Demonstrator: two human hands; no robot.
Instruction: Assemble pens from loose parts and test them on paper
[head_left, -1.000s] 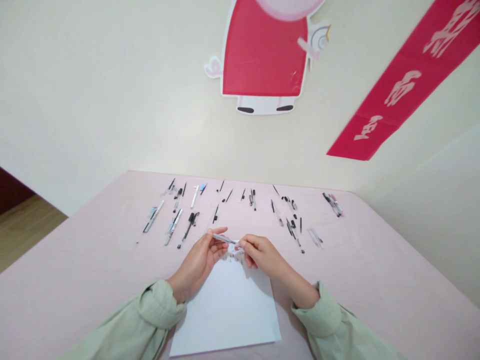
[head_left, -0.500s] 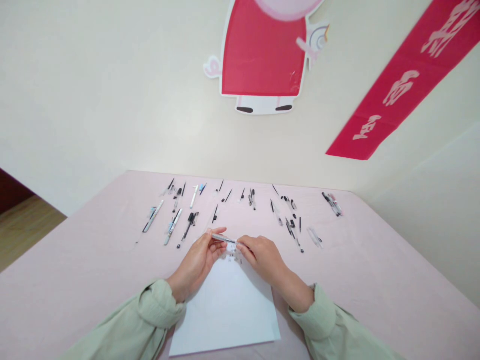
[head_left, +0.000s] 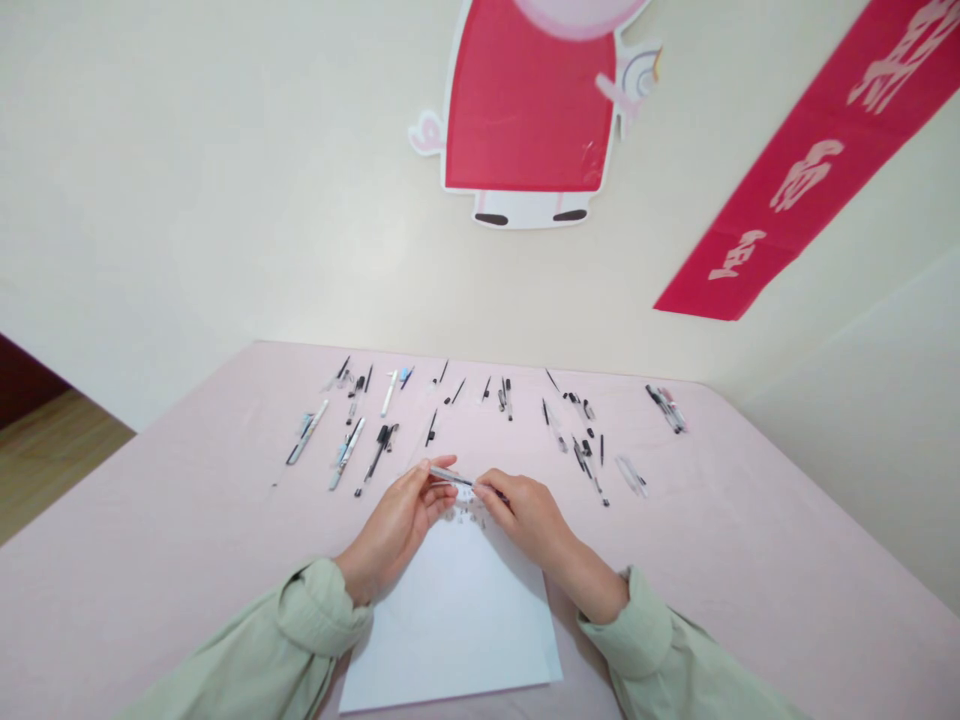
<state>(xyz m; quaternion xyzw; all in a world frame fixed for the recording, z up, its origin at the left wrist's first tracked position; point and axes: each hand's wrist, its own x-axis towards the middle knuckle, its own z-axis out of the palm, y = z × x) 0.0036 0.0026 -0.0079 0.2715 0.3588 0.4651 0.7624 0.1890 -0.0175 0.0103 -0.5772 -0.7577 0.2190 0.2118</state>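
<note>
A slim pen [head_left: 452, 476] with a clear barrel and dark part lies level between my two hands. My left hand [head_left: 409, 510] is closed on its left end, thumb and fingers pinching it. At the other end, my right hand [head_left: 525, 510] grips the pen, its fingertips covering that tip. Both hands hover over the top of a white sheet of paper [head_left: 454, 620]. Small dark marks or bits [head_left: 466, 512] show at the paper's top edge, too small to make out.
Several pens and pen parts [head_left: 382, 450] lie in groups on the pink tablecloth [head_left: 750, 540] beyond my hands. To the right is a pen bundle [head_left: 666, 408]. Behind the table rises a wall with a red cartoon cutout [head_left: 525, 110] and a red banner [head_left: 795, 180].
The pen has shifted very slightly to the right at its left end, and its dark part shows a little more. Both hands keep nearly the same place.
</note>
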